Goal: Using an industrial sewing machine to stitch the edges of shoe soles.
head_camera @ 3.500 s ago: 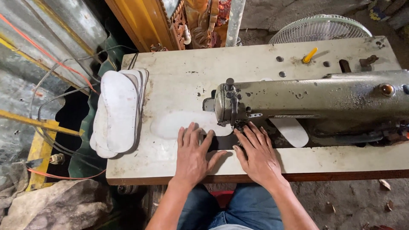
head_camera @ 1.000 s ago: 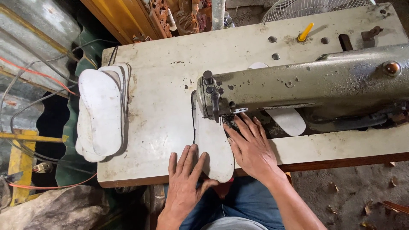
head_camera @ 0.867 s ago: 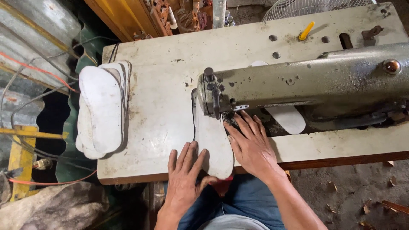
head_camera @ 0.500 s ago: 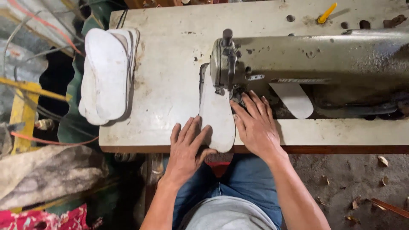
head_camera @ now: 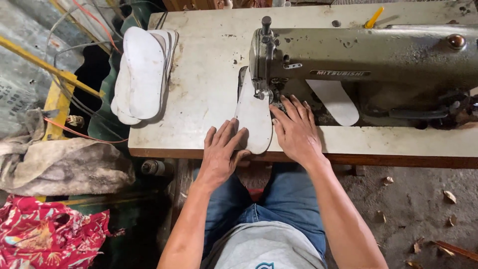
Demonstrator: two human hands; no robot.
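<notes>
A white insole (head_camera: 254,117) lies on the counter (head_camera: 209,84) under the head of a grey-green sewing machine (head_camera: 368,55). Its long axis runs from the needle end toward the person, and its rounded near end reaches the counter's front edge. The far end sits beneath the presser foot, partly hidden by the machine head.

The insole lies between the two hands. The left hand (head_camera: 221,154) is flat and open, fingers spread, with its fingertips resting on the insole's near left edge; it grips nothing, only presses down. The right hand (head_camera: 295,130) is also flat and open, fingers splayed, lying just beside the insole's right edge, its index finger touching or nearly touching that edge close to the needle. The right hand is the nearer to the presser foot; the left is the nearer to the insole's free end.

The insole is thin, flat and off-white, a little grubby, shaped like a foot sole with a narrower waist. Whether stitching already runs along it cannot be told.

A stack of like soles (head_camera: 142,74) rests well apart at the counter's left end. Another white piece (head_camera: 333,99) lies under the machine arm to the right. A yellow tool (head_camera: 372,19) sits near the far edge.
</notes>
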